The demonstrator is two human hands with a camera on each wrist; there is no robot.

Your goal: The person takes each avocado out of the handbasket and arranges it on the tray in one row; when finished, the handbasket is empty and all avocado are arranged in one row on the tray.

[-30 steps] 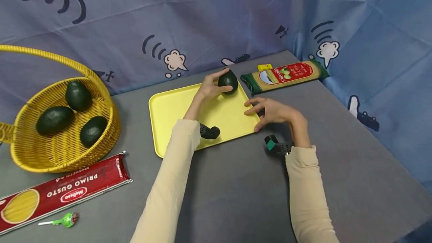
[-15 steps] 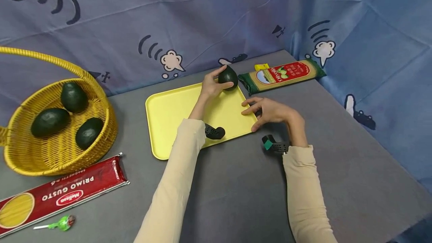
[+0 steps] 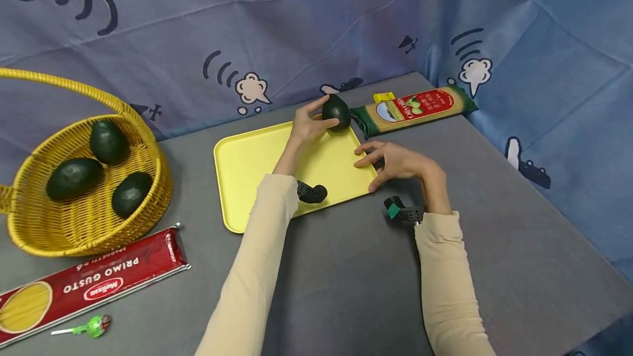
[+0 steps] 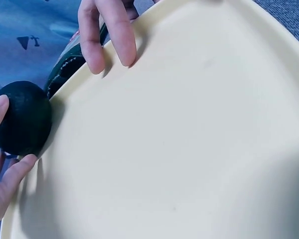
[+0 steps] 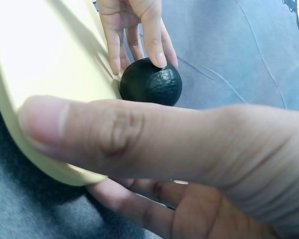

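Observation:
At the far right corner of the yellow tray [image 3: 257, 163], my left hand [image 3: 307, 125] holds a dark green avocado [image 3: 337, 112] between thumb and fingers. The left wrist view places the avocado [image 4: 25, 119] at the tray's rim; whether it touches the tray I cannot tell. My right hand [image 3: 395, 165] grips the tray's right edge near its front corner. In the right wrist view its thumb [image 5: 45, 119] crosses over the tray, and other fingers [image 5: 119, 196] lie at the edge below.
A yellow wicker basket [image 3: 165, 191] with several avocados stands at left. Before it lie a red spaghetti pack [image 3: 114, 276] and a green lollipop [image 3: 94, 326]. A green-and-gold pasta pack [image 3: 415, 107] and a small yellow packet [image 3: 383, 96] lie beyond the tray, near the blue curtain [image 3: 296, 26].
My left hand has carried the avocado slightly right and away, toward the tray's far corner. My right hand keeps its place on the tray edge. The head view has shifted a little.

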